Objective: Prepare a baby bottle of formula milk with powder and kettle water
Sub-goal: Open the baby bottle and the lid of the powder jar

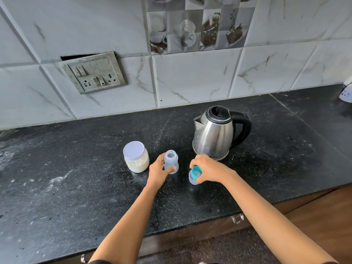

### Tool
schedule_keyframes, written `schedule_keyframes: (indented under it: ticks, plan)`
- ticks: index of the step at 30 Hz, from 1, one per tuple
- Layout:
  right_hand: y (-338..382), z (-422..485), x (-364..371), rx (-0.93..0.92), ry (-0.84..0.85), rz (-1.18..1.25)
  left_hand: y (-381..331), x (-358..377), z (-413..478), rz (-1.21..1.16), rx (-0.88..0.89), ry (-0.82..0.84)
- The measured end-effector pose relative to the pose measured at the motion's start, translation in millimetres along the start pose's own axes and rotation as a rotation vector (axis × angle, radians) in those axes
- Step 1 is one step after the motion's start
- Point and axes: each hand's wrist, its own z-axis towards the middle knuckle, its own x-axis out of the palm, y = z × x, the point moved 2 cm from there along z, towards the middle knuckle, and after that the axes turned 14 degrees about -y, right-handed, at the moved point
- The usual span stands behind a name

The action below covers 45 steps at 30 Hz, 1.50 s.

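Observation:
A small clear baby bottle (170,159) stands upright and uncapped on the black counter, and my left hand (159,171) grips its lower half. My right hand (206,169) holds the bottle's cap (195,174), a teal ring with a clear cover, upside down with its lower end at the counter, to the right of the bottle. A clear jar of white powder (136,157) with a pale lid on stands just left of the bottle. A steel electric kettle (216,133) with a black handle and shut lid stands behind my right hand.
The black speckled counter (76,178) carries white powder smears at the left. A wall socket panel (94,73) is set in the tiled backsplash. A white object (346,92) sits at the far right edge. The counter's front edge runs diagonally below my forearms.

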Motion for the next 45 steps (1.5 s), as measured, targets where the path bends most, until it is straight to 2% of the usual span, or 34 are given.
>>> schedule_keyframes:
  ticks: [12,15,20,23,28,35,39,45]
  plan:
    - [-11.4,-4.4,21.8,0.030,0.003,0.129,6.0,2.4,-13.1,-0.042,-0.015,-0.138]
    - [-10.2,-2.1,12.0,0.004,-0.063,0.183,8.3,-5.6,-25.2,-0.033,-0.010,-0.264]
    - [22.3,35.7,-15.9,-0.108,-0.338,0.305,8.1,-35.0,-42.2,0.017,-0.017,-0.624]
    - [56.6,63.9,-17.8,-0.141,-0.337,0.349,10.6,-50.3,-37.2,-0.012,-0.022,-0.711]
    - [110.1,101.2,2.3,-0.175,-0.178,0.300,18.8,-74.8,-17.3,-0.023,-0.050,-0.659]
    - [143.9,142.0,37.9,-0.075,-0.049,0.190,34.7,-100.1,13.7,0.022,-0.047,-0.396]
    - [149.2,153.4,50.0,-0.058,-0.047,0.136,45.8,-104.7,31.0,-0.018,-0.035,-0.277]
    - [149.6,156.6,63.4,-0.123,-0.199,0.048,48.3,-108.5,44.1,-0.016,-0.009,-0.199]
